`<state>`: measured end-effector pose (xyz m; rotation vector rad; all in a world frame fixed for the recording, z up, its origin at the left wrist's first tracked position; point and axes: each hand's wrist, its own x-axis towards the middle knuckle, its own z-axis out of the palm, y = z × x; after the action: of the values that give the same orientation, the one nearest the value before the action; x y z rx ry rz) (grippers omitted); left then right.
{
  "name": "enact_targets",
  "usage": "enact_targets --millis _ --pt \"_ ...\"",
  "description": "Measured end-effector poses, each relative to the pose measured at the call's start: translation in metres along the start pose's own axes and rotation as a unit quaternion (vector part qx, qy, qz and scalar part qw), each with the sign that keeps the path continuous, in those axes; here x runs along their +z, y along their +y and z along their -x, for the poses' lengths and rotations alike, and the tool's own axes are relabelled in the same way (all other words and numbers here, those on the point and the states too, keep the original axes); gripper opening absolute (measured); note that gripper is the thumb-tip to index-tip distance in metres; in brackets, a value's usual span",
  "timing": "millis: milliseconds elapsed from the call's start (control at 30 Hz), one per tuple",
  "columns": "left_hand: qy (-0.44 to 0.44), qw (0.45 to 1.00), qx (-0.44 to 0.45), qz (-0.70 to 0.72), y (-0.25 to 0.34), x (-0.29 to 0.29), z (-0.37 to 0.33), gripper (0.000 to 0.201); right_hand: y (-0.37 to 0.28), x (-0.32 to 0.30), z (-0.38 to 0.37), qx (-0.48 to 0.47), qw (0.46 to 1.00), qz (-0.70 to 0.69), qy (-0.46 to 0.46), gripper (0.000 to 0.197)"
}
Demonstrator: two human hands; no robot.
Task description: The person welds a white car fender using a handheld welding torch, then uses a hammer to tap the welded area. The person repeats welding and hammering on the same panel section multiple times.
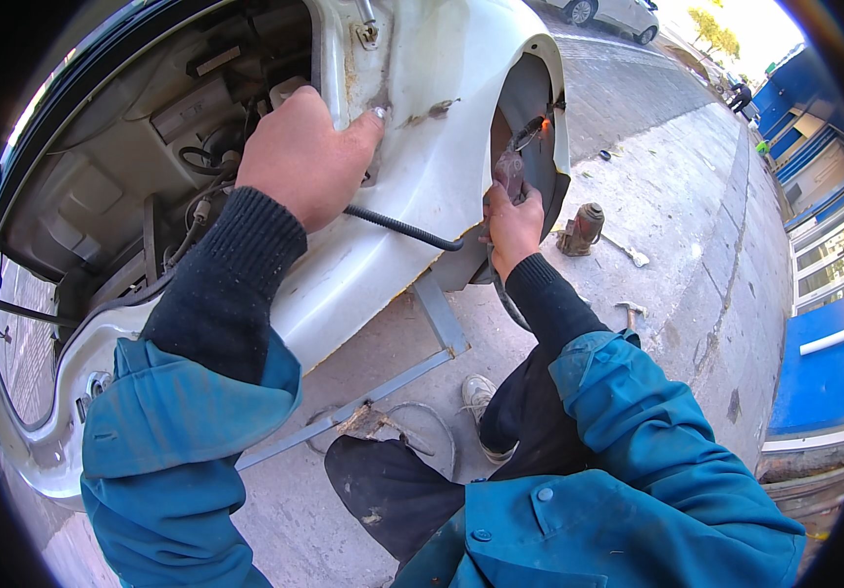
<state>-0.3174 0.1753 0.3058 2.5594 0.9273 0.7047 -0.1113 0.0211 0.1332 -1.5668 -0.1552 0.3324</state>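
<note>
My left hand (309, 157) lies over the inner edge of a white car body (402, 196), beside an open compartment. Its thumb stretches toward the painted panel, while the other fingers curl down out of sight. Near that wrist a black corrugated hose (402, 227) emerges and runs across the panel toward my right hand (514, 227). My right hand is closed around a brownish, translucent piece (509, 171) at the dark arch-shaped opening (525, 103). Dark wire and a bright orange tip (544, 124) show above it; its exact kind is unclear.
Wiring and brackets fill the open compartment (197, 127). A grey metal frame (432, 309) stands under the body edge. On the concrete lie a bottle jack (582, 230) and a hammer (630, 312). A blue-fronted building (819, 363) borders the right; another car (608, 12) is far off.
</note>
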Motion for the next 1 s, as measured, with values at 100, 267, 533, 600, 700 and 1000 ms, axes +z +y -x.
enact_targets --millis 100,267,533,600,700,1000 --pt "0.001 1.000 -0.003 0.002 0.0005 0.0006 0.0006 0.066 0.0008 0.0001 -0.0008 0.001 1.000 -0.001 -0.001 0.057" --pt "0.014 1.000 -0.007 -0.008 0.0009 0.0029 0.0018 0.066 0.0009 -0.0001 -0.0008 0.000 1.000 -0.007 0.000 0.056" --pt "0.015 1.000 -0.002 -0.004 -0.0017 0.0030 -0.0001 0.066 0.0041 -0.0001 -0.0047 -0.008 1.000 -0.029 0.006 0.056" --pt "0.004 1.000 -0.002 0.002 -0.0024 0.0020 -0.0011 0.067 0.0052 -0.0009 -0.0040 -0.011 0.999 -0.036 -0.011 0.058" --pt "0.002 1.000 -0.006 0.003 -0.0021 0.0022 -0.0009 0.067 0.0037 -0.0016 -0.0042 0.005 1.000 -0.027 -0.009 0.059" --pt "-0.001 1.000 0.002 0.000 -0.0020 0.0009 -0.0019 0.066 -0.0001 -0.0003 0.0026 0.000 1.000 -0.006 -0.001 0.061"
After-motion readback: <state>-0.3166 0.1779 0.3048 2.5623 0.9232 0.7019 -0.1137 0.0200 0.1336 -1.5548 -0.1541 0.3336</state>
